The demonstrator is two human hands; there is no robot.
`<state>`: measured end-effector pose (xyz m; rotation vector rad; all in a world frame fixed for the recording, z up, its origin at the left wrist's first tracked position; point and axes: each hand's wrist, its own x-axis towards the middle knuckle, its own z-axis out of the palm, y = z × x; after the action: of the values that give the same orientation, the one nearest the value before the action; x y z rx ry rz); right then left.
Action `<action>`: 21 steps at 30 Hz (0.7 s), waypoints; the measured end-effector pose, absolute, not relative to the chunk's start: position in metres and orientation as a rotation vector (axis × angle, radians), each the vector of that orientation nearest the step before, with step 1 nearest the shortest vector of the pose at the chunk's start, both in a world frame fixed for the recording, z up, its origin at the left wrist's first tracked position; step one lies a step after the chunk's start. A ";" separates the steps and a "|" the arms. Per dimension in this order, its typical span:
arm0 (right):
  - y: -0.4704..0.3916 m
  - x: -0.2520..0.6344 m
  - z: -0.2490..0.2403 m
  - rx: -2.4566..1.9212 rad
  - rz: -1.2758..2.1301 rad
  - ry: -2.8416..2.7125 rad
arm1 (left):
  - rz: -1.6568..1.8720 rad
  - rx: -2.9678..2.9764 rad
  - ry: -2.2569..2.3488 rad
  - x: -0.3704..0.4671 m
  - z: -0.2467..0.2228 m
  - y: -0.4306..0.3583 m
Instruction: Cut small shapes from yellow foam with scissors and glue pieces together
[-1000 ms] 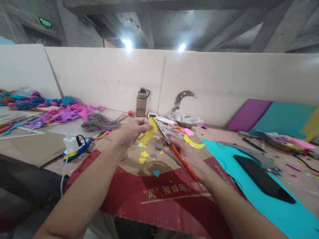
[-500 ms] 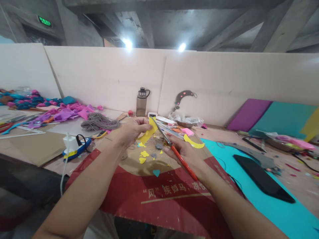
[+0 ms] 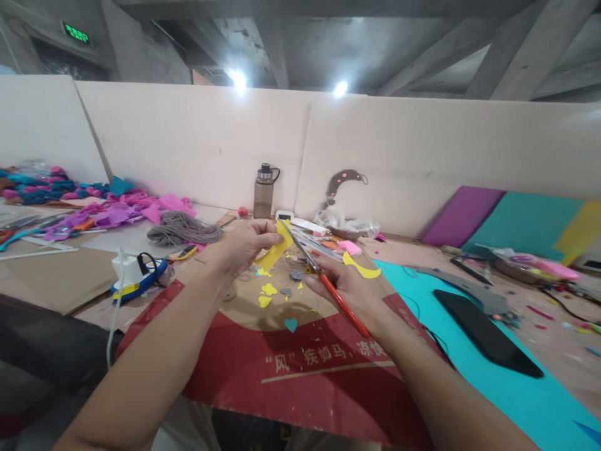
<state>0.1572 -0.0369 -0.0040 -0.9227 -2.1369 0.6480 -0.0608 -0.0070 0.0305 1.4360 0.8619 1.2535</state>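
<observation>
Within left grip, yellow piece

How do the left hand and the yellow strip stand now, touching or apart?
Touching. The head view shows the left hand pinching the yellow strip, with the thumb pressed against it.

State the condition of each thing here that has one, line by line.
Left hand: closed on the yellow sheet.
Right hand: closed around the scissors.
Yellow sheet: held up.
Scissors: blades at the yellow sheet; how far open, unclear.
Bottle: upright, capped.
Grey cord: bundled.
Teal heart: flat, cut out.
Exit sign: lit.
Ceiling lights: on.
</observation>
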 end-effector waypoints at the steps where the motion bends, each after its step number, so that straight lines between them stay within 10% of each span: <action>1: -0.037 0.157 -0.004 -0.930 0.647 -2.143 | 1.252 1.437 0.858 -0.061 0.030 -0.007; 21: -0.036 0.159 -0.002 -0.995 0.597 -2.172 | 1.158 1.528 0.871 -0.069 0.032 -0.004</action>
<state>0.1585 -0.0363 -0.0016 -0.9955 -2.1722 0.5973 -0.0687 -0.0037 0.0323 1.5283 0.8711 1.1585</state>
